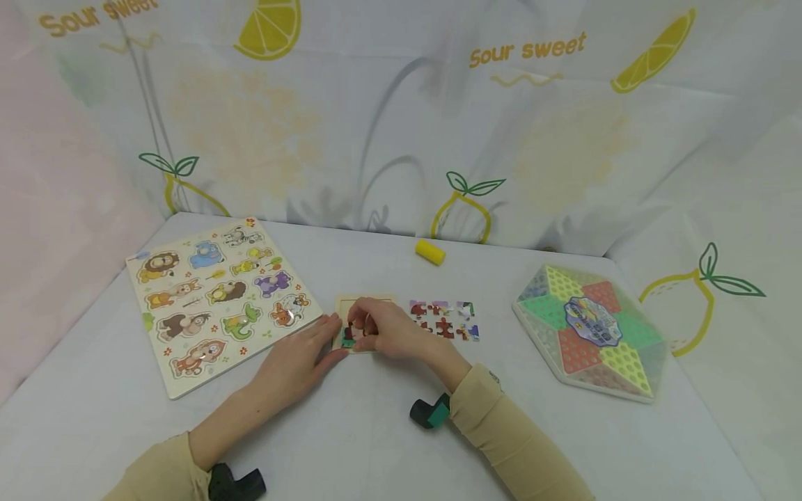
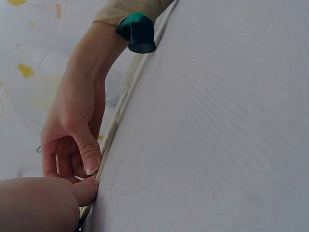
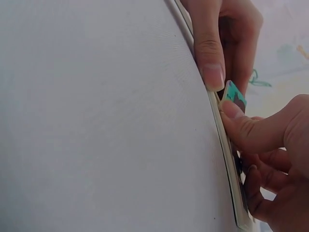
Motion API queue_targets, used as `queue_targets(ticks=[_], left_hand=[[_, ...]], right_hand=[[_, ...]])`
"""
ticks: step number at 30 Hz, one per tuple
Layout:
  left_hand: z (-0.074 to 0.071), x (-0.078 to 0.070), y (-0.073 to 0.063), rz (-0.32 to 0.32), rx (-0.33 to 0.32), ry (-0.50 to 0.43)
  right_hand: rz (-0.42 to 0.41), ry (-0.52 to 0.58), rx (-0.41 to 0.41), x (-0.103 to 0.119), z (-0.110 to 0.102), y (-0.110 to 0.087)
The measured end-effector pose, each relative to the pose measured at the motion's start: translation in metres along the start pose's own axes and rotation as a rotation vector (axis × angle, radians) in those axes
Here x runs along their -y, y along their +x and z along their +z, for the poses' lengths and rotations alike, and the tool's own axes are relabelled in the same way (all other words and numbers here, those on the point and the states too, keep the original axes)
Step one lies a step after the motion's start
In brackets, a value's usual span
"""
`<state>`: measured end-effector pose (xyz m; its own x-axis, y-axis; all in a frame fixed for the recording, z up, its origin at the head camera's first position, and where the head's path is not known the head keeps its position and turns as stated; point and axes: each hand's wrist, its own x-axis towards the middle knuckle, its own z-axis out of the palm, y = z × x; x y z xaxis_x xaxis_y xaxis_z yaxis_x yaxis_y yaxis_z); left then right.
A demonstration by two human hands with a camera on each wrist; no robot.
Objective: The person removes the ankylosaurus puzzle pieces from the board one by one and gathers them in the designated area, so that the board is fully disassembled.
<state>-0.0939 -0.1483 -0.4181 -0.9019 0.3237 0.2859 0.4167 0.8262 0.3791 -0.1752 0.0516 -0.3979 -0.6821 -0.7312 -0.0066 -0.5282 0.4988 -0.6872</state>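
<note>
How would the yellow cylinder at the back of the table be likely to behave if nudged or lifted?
The yellow cylinder lies on its curved side on the white tabletop, so a push across its length would probably roll it. It looks small beside the right hand, so it is likely light.

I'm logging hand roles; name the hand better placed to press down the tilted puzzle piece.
Probably the right hand: it holds the puzzle piece, while the left hand rests at the edge of the small board.
</note>
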Motion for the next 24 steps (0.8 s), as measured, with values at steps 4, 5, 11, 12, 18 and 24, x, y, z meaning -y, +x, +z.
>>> queue_targets(ticks=[4, 5, 11, 12, 18, 24], left_hand=[[0.0005, 0.0006, -0.0004, 0.003, 0.0, 0.001], [0.0005, 0.0006, -0.0005, 0.002, 0.001, 0.0], [0.0005, 0.0004, -0.0008, -0.004, 0.009, 0.004], [0.0004, 0.0003, -0.0009, -0.005, 0.01, 0.004], [0.0001, 0.0001, -0.0013, 0.0, 0.007, 0.005], [0.0, 0.0002, -0.0012, 0.015, -0.009, 0.012]], right_hand=[[-0.013, 0.029, 0.006, -0.0018, -0.001, -0.0002], [-0.018, 0.038, 0.005, -0.002, -0.0014, -0.0004], [-0.037, 0.089, -0.016, -0.0042, -0.0026, -0.0007], [-0.035, 0.1, -0.022, -0.0053, -0.0026, -0.0006], [-0.011, 0.158, -0.06, -0.0082, -0.0061, -0.0009], [0.017, 0.174, -0.058, -0.0079, -0.0094, -0.0016]])
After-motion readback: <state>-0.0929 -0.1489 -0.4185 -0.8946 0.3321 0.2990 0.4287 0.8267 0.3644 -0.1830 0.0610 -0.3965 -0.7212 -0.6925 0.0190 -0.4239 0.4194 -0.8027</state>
